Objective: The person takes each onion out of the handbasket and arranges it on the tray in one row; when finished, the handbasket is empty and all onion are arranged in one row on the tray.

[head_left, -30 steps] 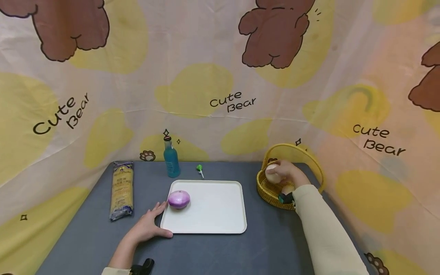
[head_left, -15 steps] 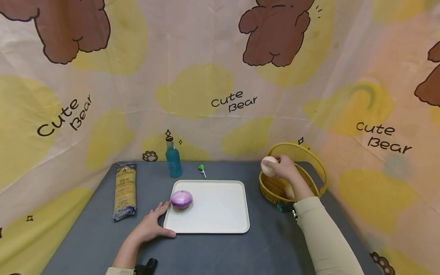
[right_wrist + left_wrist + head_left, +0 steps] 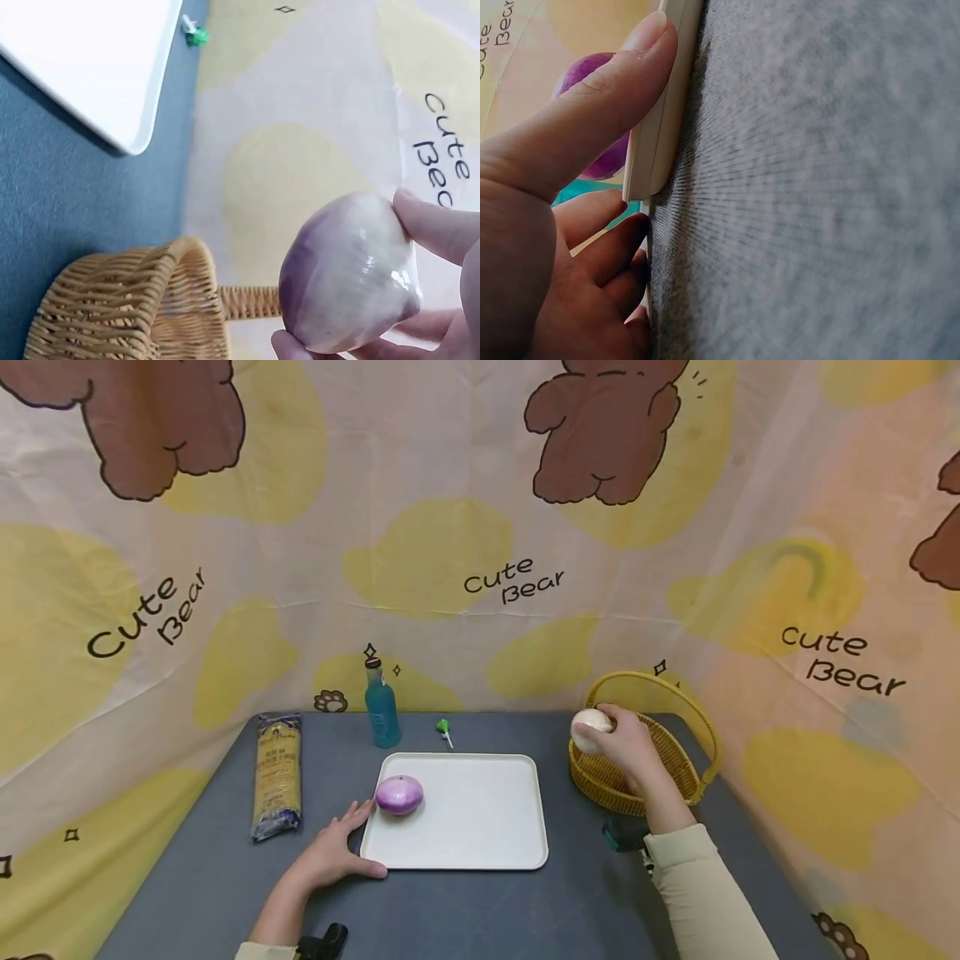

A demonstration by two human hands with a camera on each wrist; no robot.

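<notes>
The right hand (image 3: 626, 745) is up over the near-left rim of the woven yellow wicker basket with its hoop handle (image 3: 678, 752) at the worktop's right edge, fingers wrapped round a pale, white-and-purple round bulb (image 3: 591, 730); the right wrist view shows that bulb (image 3: 349, 274) pinched between fingertips and thumb, clear of the basket (image 3: 127, 307) below it. Over on the other side, the left hand (image 3: 330, 853) lies flat on the dark grey worktop (image 3: 465, 910), fingers relaxed and spread, thumb pressed along the near-left corner of the white rectangular plastic tray (image 3: 480, 827); the left wrist view confirms the thumb against the tray's rim (image 3: 656, 142). On the tray's left edge sits a purple onion (image 3: 399, 795), just beside the left hand's fingertips. Toward the far edge stand a blue glass bottle (image 3: 382, 714) and a small green lollipop (image 3: 444, 730), and a long clear packet of noodles (image 3: 278, 774) lies near the left edge.
</notes>
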